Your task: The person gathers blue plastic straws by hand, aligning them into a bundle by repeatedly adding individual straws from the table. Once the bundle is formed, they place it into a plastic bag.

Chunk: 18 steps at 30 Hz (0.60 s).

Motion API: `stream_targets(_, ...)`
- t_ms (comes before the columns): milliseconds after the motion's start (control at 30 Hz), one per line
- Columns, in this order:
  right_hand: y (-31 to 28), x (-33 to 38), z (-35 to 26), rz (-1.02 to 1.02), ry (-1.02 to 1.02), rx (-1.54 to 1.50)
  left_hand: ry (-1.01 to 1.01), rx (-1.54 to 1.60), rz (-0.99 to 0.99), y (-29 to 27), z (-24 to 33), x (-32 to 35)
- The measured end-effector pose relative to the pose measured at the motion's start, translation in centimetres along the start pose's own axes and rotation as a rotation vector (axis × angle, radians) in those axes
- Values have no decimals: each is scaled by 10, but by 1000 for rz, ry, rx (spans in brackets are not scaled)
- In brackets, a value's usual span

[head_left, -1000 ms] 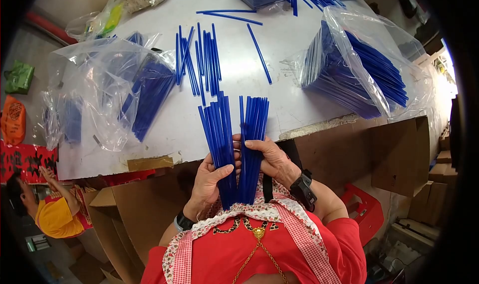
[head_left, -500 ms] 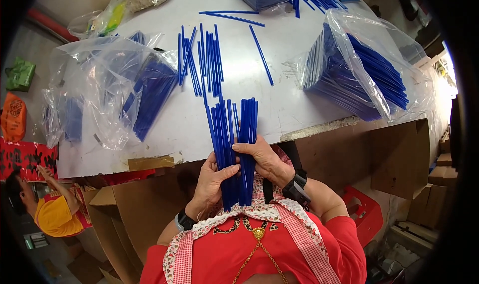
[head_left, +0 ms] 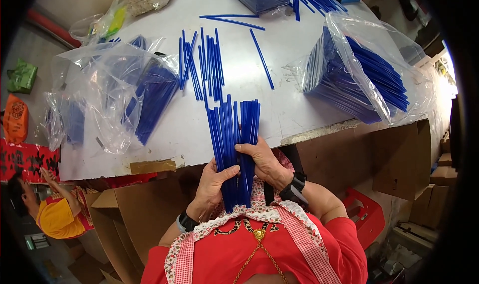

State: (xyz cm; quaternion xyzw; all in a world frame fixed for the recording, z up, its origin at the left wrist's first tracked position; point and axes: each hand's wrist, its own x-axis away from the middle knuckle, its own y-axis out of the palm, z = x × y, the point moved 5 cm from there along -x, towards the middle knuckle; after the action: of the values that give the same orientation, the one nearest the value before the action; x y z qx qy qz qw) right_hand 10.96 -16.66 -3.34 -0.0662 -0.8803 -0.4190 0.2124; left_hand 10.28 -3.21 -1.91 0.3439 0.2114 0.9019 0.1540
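Blue sticks, slender and glossy, two handheld bundles: the left bundle and the right bundle are standing closer together than a second ago, the wide wedge between their upper ends now narrowing to a slit; for the work in hand, this is apparently turning two separate fans into one nearly joined sheaf. Left hand: closing around the lower part of the left bundle, thumb lying across its front. Right hand: gripping the right bundle, its thumb now reaching inward to the neighbouring bundle's edge; whether it is pressing there, one cannot tell. Position: both bundles are tilting slightly, upper ends overlapping the near part of the white table in view, lower ends coming down before the floral apron. Condition: deep blue, straight, catching pale streaks of light; left bundle showing a ragged top, a few sticks rising above the rest; right bundle looking more compact and more level. Beyond them: loose sticks are lying roughly lengthwise, a single stick is slanting apart to their right, and a clear bag is holding a large stock
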Motion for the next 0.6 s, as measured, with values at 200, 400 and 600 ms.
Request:
stream_targets(200,-22,3,-23,110,-96,-68,36,-225,85,-20,40,-34)
stream_targets(400,-44,-2,-27,95,-60,-114,353,-482,128,-24,155,-108)
stream_targets(600,-55,7,-36,109,-51,-131,710,-1640,-16,23,96,-81)
